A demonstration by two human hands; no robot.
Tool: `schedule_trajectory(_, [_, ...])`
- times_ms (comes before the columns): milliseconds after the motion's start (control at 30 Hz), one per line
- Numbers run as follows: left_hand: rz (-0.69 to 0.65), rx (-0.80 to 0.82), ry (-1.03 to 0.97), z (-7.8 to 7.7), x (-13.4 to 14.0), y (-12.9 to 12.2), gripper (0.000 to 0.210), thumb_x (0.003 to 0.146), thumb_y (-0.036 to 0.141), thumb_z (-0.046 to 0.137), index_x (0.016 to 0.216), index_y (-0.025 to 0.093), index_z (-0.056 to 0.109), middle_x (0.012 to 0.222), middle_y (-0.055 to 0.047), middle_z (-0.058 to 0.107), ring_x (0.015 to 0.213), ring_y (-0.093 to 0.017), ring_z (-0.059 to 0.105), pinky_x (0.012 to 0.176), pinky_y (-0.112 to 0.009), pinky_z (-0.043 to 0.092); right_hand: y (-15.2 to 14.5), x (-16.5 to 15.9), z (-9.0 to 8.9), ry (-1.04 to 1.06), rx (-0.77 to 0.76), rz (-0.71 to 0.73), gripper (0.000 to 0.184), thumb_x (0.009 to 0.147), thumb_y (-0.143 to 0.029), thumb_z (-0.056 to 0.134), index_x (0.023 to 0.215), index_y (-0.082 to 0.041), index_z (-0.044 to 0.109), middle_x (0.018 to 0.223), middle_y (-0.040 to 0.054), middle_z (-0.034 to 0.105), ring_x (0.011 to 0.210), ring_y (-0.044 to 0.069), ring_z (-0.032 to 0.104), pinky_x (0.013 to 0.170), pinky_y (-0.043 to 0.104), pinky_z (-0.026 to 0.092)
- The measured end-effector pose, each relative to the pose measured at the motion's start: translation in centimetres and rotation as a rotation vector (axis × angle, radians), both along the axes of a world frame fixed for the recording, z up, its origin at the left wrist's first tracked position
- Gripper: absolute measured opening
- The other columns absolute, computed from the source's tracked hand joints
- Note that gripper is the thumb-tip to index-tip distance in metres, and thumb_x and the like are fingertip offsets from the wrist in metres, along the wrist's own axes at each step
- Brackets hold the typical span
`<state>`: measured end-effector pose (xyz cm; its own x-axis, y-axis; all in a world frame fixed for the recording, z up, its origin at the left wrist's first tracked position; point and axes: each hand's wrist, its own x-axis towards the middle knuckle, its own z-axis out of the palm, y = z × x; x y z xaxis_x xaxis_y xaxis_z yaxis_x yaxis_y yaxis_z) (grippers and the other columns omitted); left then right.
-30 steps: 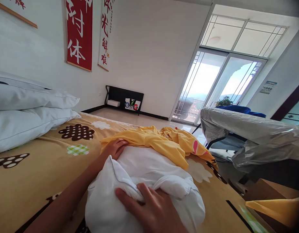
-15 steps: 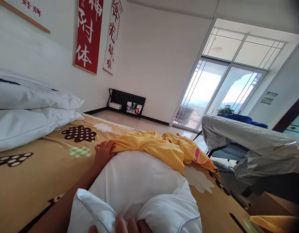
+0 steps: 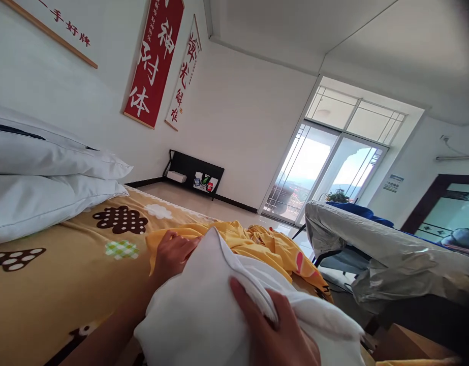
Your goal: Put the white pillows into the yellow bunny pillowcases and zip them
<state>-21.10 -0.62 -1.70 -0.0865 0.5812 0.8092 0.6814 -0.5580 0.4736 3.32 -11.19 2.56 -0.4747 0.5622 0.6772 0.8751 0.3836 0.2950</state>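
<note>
A white pillow (image 3: 196,300) lies bunched in front of me, its far part against or under a yellow pillowcase (image 3: 264,256); how far it reaches inside is hidden. My right hand (image 3: 280,325) grips the pillow by its piped edge, thumb and fingers pinching the folded fabric. My left hand (image 3: 177,251) is closed on the near left edge of the pillowcase, beside the pillow's raised corner. The pillowcase is crumpled and bears a pink patch toward its right end.
Beneath everything spreads a tan patterned bedsheet (image 3: 74,284). Stacked white pillows (image 3: 55,198) lie at the left. To the right stands a table under a plastic cover (image 3: 371,239), with a cardboard box (image 3: 409,343) low in front. A black low shelf (image 3: 196,170) is by the far wall.
My right hand has come up and forward, now gripping the pillow's edge and raising a corner of it. The left hand stays on the pillowcase edge. The view has tilted upward.
</note>
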Motion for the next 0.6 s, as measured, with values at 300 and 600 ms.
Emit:
schedule_trajectory(300, [-0.223, -0.502, -0.241, -0.6, -1.4, 2.7, 0.030, 0.074, 0.043, 0.059, 0.062, 0.016, 0.063, 0.055, 0.001, 0.054, 0.057, -0.013, 0.047, 0.054, -0.025, 0.033, 5.3, -9.9, 0.7, -0.363, -0.552, 0.022, 0.044, 0.092, -0.014, 0.040, 0.127, -0.034, 0.057, 0.092, 0.0072, 0.067, 0.074, 0.021, 0.069, 0.060, 0.030, 0.051])
schedule_trajectory(600, [-0.072, -0.369, 0.147, 3.0, -0.5, -2.2, 0.033, 0.086, 0.040, 0.052, 0.065, 0.018, 0.067, 0.064, -0.002, 0.065, 0.063, -0.015, 0.053, 0.063, -0.026, 0.034, 7.8, -8.6, 3.0, -0.295, -0.550, -0.063, 0.036, 0.093, -0.015, 0.037, 0.112, -0.026, 0.067, 0.098, 0.0095, 0.068, 0.087, 0.024, 0.068, 0.072, 0.034, 0.051])
